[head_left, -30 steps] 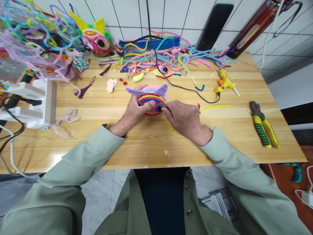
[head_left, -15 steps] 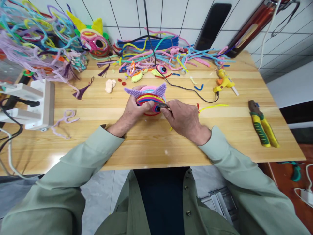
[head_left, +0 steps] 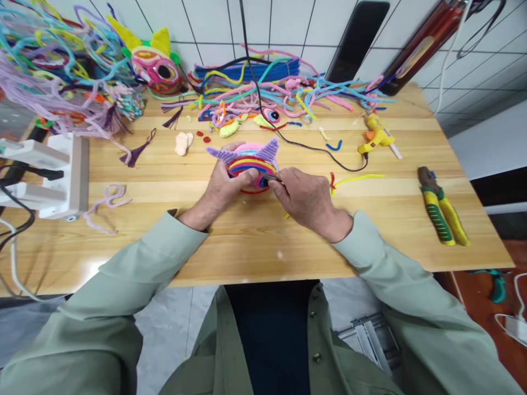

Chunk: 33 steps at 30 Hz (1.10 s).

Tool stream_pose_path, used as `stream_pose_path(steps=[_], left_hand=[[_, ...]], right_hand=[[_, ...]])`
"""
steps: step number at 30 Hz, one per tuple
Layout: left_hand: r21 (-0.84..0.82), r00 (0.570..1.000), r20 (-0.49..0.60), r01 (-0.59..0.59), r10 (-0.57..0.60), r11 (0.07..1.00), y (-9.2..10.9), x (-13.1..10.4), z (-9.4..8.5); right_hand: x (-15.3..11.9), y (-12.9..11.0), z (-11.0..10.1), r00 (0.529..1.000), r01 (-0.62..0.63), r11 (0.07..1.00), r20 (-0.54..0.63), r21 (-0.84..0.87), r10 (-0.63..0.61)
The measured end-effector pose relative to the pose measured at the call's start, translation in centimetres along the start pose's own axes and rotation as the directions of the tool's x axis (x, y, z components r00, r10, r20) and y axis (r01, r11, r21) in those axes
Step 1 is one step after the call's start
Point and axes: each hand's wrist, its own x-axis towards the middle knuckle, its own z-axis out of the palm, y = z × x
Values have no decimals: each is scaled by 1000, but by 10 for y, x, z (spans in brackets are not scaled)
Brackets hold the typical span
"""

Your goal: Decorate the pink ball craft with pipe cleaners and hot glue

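My left hand (head_left: 220,189) is wrapped round a round pipe-cleaner creature (head_left: 252,162), thumb across its front. The creature has bands of red, yellow, blue and pink, two purple ears or horns, and a dark eye partly covered by the hands. With closed fingers my right hand (head_left: 309,198) grips slim grey metal tweezers (head_left: 270,176), their tip against the creature's face near the eye. My right fingers hide most of the tweezers. Just right of that hand lies a yellow pipe cleaner (head_left: 358,178) with a red piece at its end.
Loose pipe cleaners (head_left: 242,90) pile along the wall. A finished-looking mask-like creature (head_left: 154,68) stands back left. A yellow glue gun (head_left: 376,136) trails its cord across the table. Green-yellow pliers (head_left: 438,208) lie right; a power strip (head_left: 76,175) sits left. A phone (head_left: 358,41) leans on the wall.
Both hands hold the same grip, with the tweezers still at the creature's face. The whole view has shifted very slightly; little else differs.
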Motion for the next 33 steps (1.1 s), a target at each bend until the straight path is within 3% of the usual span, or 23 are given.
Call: stream_pose_path(steps=[10, 26, 33], left_hand=[[-54, 999, 5, 46, -45, 997, 9, -6, 6], [-8, 996, -30, 80, -80, 997, 14, -4, 10], [-115, 994, 29, 107, -104, 988, 9, -9, 8]], right_hand=[[-1, 3, 3, 999, 10, 1000, -36, -5, -10], [-3, 4, 7, 998, 24, 1000, -63, 2, -24], [-3, 6, 5, 998, 19, 999, -67, 33, -16]])
